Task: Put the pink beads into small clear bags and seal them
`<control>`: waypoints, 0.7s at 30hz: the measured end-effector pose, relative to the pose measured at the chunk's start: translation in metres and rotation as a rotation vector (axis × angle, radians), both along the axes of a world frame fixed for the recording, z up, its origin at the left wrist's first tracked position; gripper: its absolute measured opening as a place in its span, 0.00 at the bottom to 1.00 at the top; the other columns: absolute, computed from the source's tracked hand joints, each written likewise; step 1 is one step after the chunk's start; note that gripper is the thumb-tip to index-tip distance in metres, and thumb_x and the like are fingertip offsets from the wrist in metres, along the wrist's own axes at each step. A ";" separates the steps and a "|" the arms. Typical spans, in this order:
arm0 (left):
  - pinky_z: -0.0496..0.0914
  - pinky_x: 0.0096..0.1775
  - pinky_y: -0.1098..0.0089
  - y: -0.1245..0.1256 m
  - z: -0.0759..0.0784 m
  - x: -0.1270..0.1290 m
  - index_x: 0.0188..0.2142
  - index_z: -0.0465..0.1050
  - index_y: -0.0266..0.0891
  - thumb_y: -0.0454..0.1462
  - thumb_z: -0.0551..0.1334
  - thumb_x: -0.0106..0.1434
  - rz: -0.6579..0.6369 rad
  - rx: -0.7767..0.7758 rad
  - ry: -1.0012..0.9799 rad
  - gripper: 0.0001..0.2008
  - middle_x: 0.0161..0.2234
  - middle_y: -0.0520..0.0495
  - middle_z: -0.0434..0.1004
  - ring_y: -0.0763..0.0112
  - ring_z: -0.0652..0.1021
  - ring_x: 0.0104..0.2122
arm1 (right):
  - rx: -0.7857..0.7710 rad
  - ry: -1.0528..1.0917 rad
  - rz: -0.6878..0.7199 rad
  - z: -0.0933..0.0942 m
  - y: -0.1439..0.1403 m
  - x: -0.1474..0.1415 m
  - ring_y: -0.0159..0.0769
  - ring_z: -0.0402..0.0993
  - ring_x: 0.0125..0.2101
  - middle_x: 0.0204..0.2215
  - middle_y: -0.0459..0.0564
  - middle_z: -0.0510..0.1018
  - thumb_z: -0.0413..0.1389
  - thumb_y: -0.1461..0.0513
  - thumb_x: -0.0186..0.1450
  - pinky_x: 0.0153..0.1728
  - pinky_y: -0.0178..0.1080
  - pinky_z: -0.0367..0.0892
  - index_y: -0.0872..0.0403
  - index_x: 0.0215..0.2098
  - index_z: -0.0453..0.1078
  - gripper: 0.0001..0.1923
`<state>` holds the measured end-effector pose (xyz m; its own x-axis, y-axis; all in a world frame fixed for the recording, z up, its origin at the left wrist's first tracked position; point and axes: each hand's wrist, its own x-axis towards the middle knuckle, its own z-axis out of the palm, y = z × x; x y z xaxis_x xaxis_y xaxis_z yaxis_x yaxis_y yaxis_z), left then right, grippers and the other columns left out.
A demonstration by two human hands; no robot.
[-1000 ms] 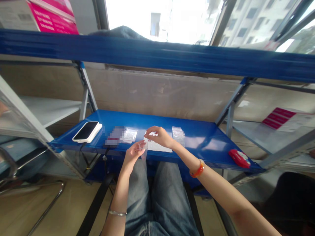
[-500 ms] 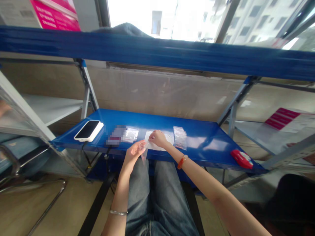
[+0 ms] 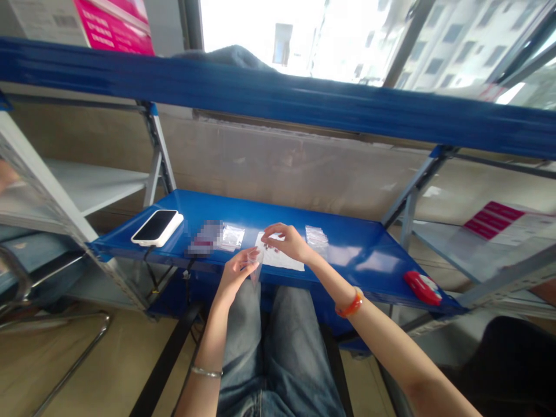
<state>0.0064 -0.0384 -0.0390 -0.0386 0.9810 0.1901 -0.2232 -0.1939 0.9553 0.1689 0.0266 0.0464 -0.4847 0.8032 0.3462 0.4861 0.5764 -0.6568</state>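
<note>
My left hand (image 3: pixel 237 271) pinches a small clear plastic bag (image 3: pixel 255 267) at the front edge of the blue shelf (image 3: pixel 369 255), and the bag hangs down over my lap. My right hand (image 3: pixel 287 241) hovers over a white sheet (image 3: pixel 282 260) on the shelf, its fingertips bent together just right of the bag's top. What they pinch is too small to see. A stack of clear bags (image 3: pixel 316 237) lies just beyond my right wrist.
A phone (image 3: pixel 157 227) lies on the shelf's left end with a cable running down. More small clear packets (image 3: pixel 230 237) sit left of the white sheet. A red object (image 3: pixel 423 287) rests at the right front corner. A metal chair frame (image 3: pixel 65 324) stands at the left.
My right hand drew in to the bag's mouth, then lifted back over the white sheet. My left hand kept the bag in place. The view shifted slightly.
</note>
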 end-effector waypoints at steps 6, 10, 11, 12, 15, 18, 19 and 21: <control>0.69 0.46 0.62 0.000 0.001 0.000 0.46 0.73 0.38 0.42 0.68 0.49 -0.002 -0.057 0.014 0.24 0.44 0.42 0.77 0.55 0.75 0.46 | 0.066 -0.061 0.110 0.007 -0.025 -0.005 0.34 0.72 0.40 0.39 0.51 0.77 0.58 0.59 0.59 0.39 0.33 0.64 0.53 0.31 0.77 0.07; 0.66 0.50 0.61 -0.001 0.001 -0.001 0.47 0.73 0.37 0.42 0.67 0.50 0.005 0.004 0.022 0.24 0.45 0.39 0.77 0.55 0.73 0.49 | 0.108 -0.097 -0.063 -0.004 -0.005 0.001 0.34 0.72 0.38 0.36 0.50 0.77 0.57 0.61 0.60 0.36 0.32 0.63 0.53 0.32 0.76 0.06; 0.65 0.51 0.61 -0.001 0.000 -0.002 0.47 0.73 0.37 0.42 0.67 0.50 0.003 0.011 0.022 0.24 0.46 0.39 0.76 0.54 0.73 0.50 | 0.112 -0.142 -0.140 -0.008 0.002 0.004 0.35 0.72 0.37 0.35 0.50 0.77 0.57 0.61 0.60 0.35 0.32 0.62 0.53 0.32 0.76 0.06; 0.64 0.52 0.60 -0.001 0.000 -0.002 0.48 0.72 0.36 0.42 0.67 0.50 0.003 0.015 0.020 0.25 0.47 0.38 0.76 0.54 0.72 0.50 | 0.111 -0.202 -0.218 -0.013 0.008 0.007 0.36 0.72 0.37 0.34 0.50 0.77 0.58 0.60 0.59 0.35 0.33 0.62 0.53 0.31 0.76 0.06; 0.63 0.53 0.59 0.000 0.000 -0.002 0.47 0.72 0.36 0.42 0.67 0.50 0.004 0.014 0.008 0.25 0.47 0.38 0.75 0.53 0.71 0.51 | 0.050 -0.394 -0.368 -0.033 0.022 0.016 0.39 0.71 0.36 0.34 0.52 0.77 0.58 0.55 0.58 0.34 0.35 0.60 0.52 0.31 0.76 0.10; 0.63 0.53 0.60 0.000 0.000 -0.001 0.47 0.72 0.36 0.42 0.68 0.50 -0.003 -0.001 0.008 0.25 0.47 0.37 0.76 0.53 0.71 0.51 | -0.032 -0.473 -0.421 -0.052 0.027 0.022 0.40 0.72 0.36 0.34 0.53 0.76 0.57 0.50 0.58 0.32 0.35 0.60 0.52 0.32 0.76 0.15; 0.63 0.53 0.60 0.000 0.000 -0.001 0.47 0.72 0.36 0.42 0.67 0.50 0.001 -0.001 0.011 0.25 0.47 0.38 0.76 0.53 0.71 0.51 | -0.036 -0.488 -0.431 -0.058 0.027 0.023 0.40 0.72 0.37 0.35 0.53 0.76 0.57 0.50 0.58 0.33 0.35 0.60 0.52 0.32 0.76 0.15; 0.62 0.53 0.60 -0.001 0.000 -0.001 0.47 0.72 0.37 0.42 0.67 0.50 0.010 0.006 0.022 0.24 0.47 0.38 0.76 0.54 0.72 0.51 | -0.013 -0.516 -0.447 -0.066 0.027 0.024 0.41 0.71 0.38 0.36 0.54 0.76 0.58 0.50 0.58 0.36 0.36 0.60 0.52 0.33 0.76 0.14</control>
